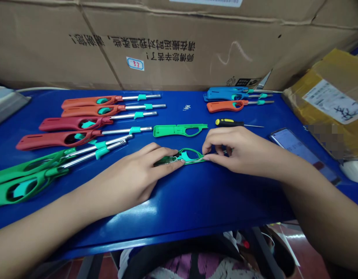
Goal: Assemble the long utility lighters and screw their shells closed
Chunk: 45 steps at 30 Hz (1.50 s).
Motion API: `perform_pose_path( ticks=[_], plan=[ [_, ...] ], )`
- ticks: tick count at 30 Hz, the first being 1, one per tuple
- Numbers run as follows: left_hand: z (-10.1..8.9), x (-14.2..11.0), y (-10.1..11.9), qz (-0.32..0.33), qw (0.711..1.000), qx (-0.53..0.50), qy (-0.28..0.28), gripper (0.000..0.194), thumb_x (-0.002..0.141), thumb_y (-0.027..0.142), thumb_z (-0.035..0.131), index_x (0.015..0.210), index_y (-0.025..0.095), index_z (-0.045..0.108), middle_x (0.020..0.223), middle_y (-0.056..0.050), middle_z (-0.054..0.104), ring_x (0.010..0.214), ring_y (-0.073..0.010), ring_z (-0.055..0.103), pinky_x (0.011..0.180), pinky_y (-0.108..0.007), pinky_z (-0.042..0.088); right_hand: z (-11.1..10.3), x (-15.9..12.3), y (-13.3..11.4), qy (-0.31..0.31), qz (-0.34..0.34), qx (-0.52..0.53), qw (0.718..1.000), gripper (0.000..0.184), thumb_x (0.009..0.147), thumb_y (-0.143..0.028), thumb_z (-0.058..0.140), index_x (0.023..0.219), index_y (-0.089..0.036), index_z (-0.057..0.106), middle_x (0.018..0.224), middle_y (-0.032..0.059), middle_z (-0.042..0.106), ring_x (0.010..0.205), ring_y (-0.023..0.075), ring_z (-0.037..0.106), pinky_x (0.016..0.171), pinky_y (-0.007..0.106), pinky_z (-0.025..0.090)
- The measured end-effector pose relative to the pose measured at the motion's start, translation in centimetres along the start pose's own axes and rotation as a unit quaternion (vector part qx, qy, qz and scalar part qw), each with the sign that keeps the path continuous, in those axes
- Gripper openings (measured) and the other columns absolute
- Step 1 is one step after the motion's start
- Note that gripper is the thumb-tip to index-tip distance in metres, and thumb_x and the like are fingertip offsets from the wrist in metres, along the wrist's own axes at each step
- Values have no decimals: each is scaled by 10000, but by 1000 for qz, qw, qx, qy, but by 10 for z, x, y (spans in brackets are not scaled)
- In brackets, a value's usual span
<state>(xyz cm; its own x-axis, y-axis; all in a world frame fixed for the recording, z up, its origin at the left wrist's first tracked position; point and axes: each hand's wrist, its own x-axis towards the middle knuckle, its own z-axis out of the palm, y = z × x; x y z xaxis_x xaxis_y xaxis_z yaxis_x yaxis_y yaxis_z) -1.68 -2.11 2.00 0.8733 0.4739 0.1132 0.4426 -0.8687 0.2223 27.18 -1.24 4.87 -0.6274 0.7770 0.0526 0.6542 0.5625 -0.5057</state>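
The right hand pinches the front end of an opened green lighter between thumb and fingers, while the left hand closes its fingers over the handle — the teal trigger shows between the two hands. The lighter lies at the middle of the blue table. Just beyond it is a loose green half-shell, and to the right of that a black-and-yellow screwdriver. Red, orange and green lighters spread over the left side; blue and orange ones sit at the far right — near a phone and a taped carton. A large cardboard box stands behind.
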Motion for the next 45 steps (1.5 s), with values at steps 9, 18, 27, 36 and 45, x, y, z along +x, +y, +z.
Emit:
perform_pose_path(
  ticks=[9,18,27,36,45],
  plan=[
    [-2,2,-1,7,1000,13,3,561,927,64,452,1453,235,544,1410,-115,568,1169,-299,558,992,-512,548,6,7,-6,-10,120,50,991,103,827,-161,720,763,-181,642,525,-85,503,453,66,417,518,223,367],
    [-2,2,-3,4,1000,8,5,562,937,63,437,1456,254,539,1412,-99,572,1177,-284,562,1008,-489,541,3,5,-2,-3,64,14,998,64,820,-158,737,811,-165,674,698,-20,643,562,85,520,546,217,392],
    [-3,1,-4,12,1000,18,10,547,953,68,422,1458,246,534,1399,-102,576,1180,-279,556,999,-483,550,-6,-3,3,-37,-8,-28,999,113,907,-142,623,934,-178,726,907,40,733,750,146,638,696,271,476],
    [-1,0,-7,5,999,32,11,567,930,60,444,1449,262,549,1401,-112,577,1183,-291,565,1006,-493,540,0,-9,2,-48,-55,-169,983,269,978,-133,505,1005,-206,762,1046,56,694,788,151,626,629,273,405],
    [-2,0,-8,11,1000,18,4,562,934,62,448,1453,257,543,1412,-112,556,1182,-291,545,994,-481,540,3,-6,-1,-53,-35,-122,990,265,964,-123,523,862,-171,763,950,45,675,732,133,596,621,277,389]
  ],
)
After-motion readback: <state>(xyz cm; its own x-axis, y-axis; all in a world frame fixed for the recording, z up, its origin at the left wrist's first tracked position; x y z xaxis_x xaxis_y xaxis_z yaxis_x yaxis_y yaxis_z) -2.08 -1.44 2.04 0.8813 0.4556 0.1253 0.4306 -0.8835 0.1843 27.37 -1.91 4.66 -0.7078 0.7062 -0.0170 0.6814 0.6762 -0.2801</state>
